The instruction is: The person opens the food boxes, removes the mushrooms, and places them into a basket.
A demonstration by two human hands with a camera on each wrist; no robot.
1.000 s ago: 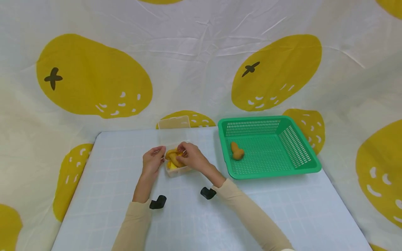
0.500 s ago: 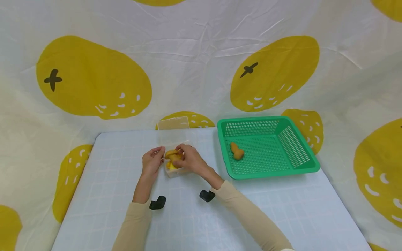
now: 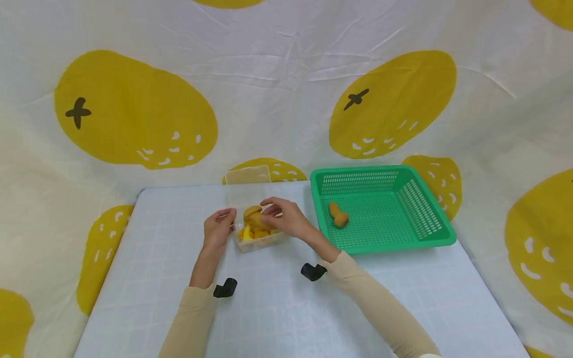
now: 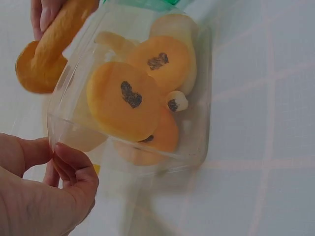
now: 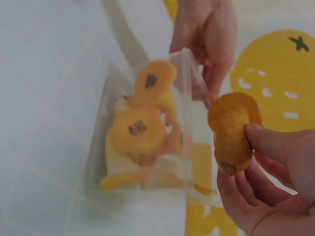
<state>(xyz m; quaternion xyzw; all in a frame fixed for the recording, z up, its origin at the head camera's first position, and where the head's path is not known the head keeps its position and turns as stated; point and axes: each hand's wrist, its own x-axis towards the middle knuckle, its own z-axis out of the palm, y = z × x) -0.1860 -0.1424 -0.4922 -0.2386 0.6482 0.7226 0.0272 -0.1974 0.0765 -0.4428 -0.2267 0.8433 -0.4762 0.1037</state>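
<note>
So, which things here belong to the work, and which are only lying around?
Probably in the work:
orange-brown bulbous piece, in the right hand
clear plastic box, pinched by the left hand
yellow-orange rounded pieces inside the box
green plastic basket and the brown bulbous piece in it

Only around:
white backdrop cloth with yellow fruit print
pale-blue checked table cover

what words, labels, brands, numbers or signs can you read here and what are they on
No words, labels, brands or numbers can be read.
Dark marks on the orange pieces in the clear box: blotches, no legible characters.
Backdrop: black crosses printed on yellow fruit shapes, no lettering.
</note>
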